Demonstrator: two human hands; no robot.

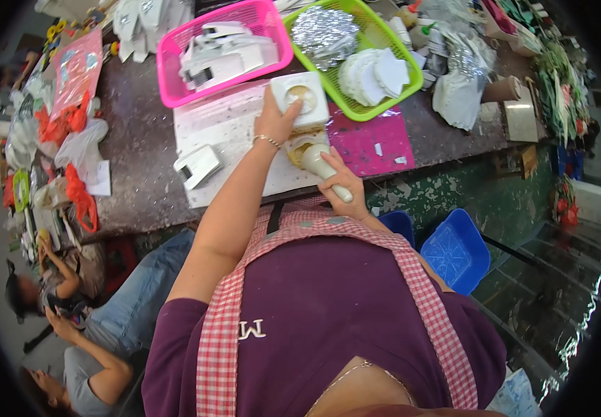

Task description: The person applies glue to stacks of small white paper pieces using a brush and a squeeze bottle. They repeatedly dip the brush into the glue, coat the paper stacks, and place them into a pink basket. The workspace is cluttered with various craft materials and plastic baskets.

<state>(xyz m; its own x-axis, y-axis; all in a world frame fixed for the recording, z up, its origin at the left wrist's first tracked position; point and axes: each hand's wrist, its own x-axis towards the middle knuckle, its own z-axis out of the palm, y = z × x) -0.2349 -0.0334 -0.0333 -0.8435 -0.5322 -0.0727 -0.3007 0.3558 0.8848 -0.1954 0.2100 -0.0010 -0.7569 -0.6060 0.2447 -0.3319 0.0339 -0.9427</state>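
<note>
Gripping the white block (pixel 317 86) over the board (pixel 225 118), that's the left hand (pixel 277 119); right hand (pixel 346 182) grasping the pale tool (pixel 320 165) alongside, contact unclear! Looks like tooling; next calls for a steady hold.

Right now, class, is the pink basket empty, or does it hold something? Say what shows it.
It holds something: the pink basket has white pieces piled inside, seen through its open top.

A white, squarish, round-cornered piece (pixel 312 99) with a beige centre sits just beyond a slanted, pale, bulb-headed tool (pixel 316 161).
</note>
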